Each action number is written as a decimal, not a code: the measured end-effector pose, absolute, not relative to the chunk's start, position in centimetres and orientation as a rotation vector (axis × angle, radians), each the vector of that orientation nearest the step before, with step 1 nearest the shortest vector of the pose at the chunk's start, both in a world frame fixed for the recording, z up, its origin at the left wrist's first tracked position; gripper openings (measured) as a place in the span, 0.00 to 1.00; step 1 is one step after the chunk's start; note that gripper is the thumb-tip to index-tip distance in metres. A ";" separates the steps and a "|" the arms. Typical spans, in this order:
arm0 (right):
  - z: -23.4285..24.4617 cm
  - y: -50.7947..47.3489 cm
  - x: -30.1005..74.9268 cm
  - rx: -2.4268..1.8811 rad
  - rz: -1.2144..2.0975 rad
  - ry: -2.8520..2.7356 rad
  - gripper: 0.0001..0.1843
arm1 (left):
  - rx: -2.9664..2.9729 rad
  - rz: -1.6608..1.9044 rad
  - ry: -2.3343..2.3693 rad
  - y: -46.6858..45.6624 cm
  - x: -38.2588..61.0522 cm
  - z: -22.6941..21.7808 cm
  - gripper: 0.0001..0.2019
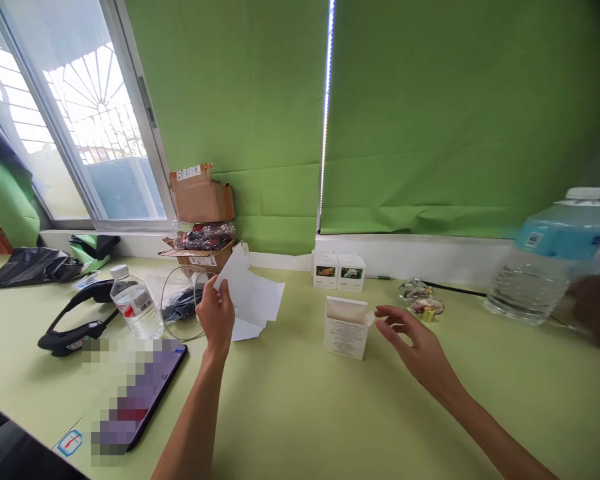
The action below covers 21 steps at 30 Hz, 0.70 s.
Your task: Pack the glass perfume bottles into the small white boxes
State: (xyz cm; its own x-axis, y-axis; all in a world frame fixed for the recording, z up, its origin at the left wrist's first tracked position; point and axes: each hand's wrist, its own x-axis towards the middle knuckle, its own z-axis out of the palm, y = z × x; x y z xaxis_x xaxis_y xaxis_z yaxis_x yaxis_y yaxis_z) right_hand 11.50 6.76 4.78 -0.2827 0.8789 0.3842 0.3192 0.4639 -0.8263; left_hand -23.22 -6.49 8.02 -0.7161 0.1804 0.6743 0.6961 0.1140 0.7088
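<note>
A green curtain (455, 113) hangs behind the pale table (290, 413). The box (345, 339) stands upright there, top open, its long axis apparently vertical. The right hand (417, 347) is the nearer one, just right of the box, thumb and fingers apart and curved toward its side flap (371, 319); whether they touch, I can't tell. Well left of the box, the left hand (216, 319) pinches paper (254, 293) between thumb and fingers.

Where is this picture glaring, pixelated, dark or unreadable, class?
Head view: window glares white; head view: pixel blocks hide part of the phone; head view: print on the open white box is unreadable; head view: green curtain darkens at upper right.
</note>
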 end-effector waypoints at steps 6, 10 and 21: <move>7.5 3.0 11.0 -0.811 0.989 -2.060 0.22 | -0.833 -2.288 -1.714 -5.5 -18.4 8.7 0.18; 7.8 0.5 9.1 -0.627 1.424 -2.025 0.23 | -0.953 -2.279 -1.737 -5.0 -14.8 7.7 0.16; 8.0 0.7 9.1 -0.513 1.504 -1.777 0.27 | -2.161 -2.284 -1.490 -6.2 -8.6 7.3 0.24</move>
